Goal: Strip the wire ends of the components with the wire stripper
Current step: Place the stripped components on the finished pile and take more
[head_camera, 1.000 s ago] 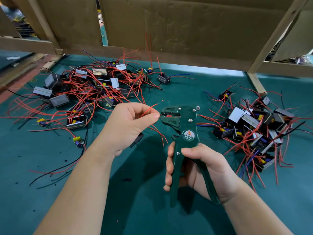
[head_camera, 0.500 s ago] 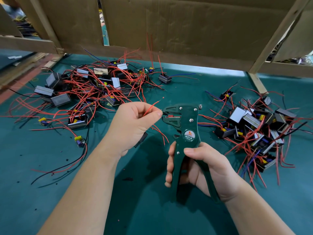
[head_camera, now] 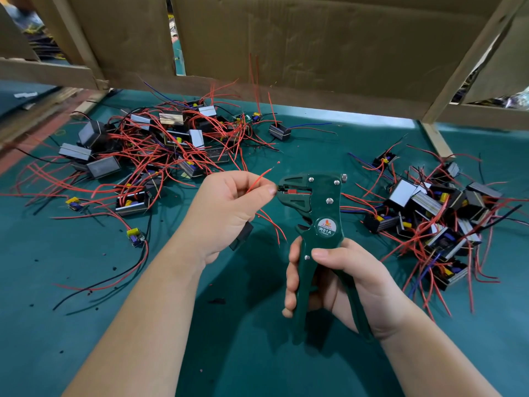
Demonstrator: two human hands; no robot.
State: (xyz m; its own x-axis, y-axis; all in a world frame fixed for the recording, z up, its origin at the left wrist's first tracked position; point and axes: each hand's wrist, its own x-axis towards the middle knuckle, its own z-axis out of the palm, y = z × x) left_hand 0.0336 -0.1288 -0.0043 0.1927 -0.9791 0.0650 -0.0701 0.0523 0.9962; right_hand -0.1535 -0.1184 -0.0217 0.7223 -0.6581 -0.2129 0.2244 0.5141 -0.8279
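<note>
My right hand (head_camera: 340,282) grips the handles of a dark green wire stripper (head_camera: 317,213), held upright with its jaws pointing left. My left hand (head_camera: 229,213) pinches a red wire (head_camera: 257,180) between thumb and forefinger, right at the mouth of the jaws. A black component (head_camera: 242,237) hangs under that hand, mostly hidden by the palm, and more red wires (head_camera: 276,224) trail from it. One stripped wire end sticks up to the right above my fingers.
A big pile of black components with red wires (head_camera: 148,156) lies at the back left, a second pile (head_camera: 435,210) at the right. The green table mat (head_camera: 243,353) carries small insulation bits. Cardboard and wooden boards (head_camera: 315,53) wall off the back.
The stripper's jaws have come up against my left fingertips and the pinched wire end. Both hands stayed near the same place.
</note>
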